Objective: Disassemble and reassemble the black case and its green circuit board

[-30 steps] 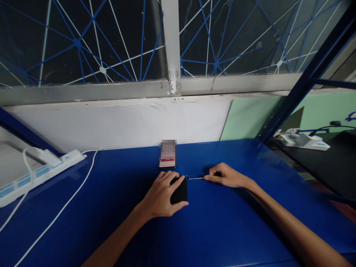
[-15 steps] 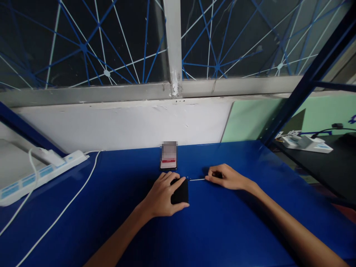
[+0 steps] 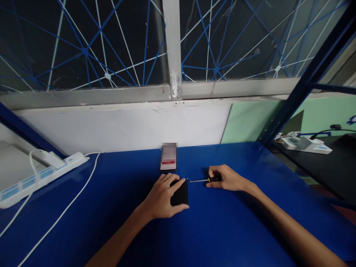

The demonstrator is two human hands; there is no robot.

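My left hand lies over a small black device on the blue table, thumb and fingers gripping its sides. My right hand is closed on the black handle of a small screwdriver. The thin metal shaft points left, and its tip meets the device's upper right corner. Just beyond the device a phone lies flat with its screen lit.
A white power strip with a white cable lies at the table's left edge. A white wall and a window frame rise behind the table. A dark bench at the right carries white devices. A blue post slants up at the right.
My right hand has slid back along the screwdriver, so more of the shaft and the black handle show. My left hand and the device have stayed put.
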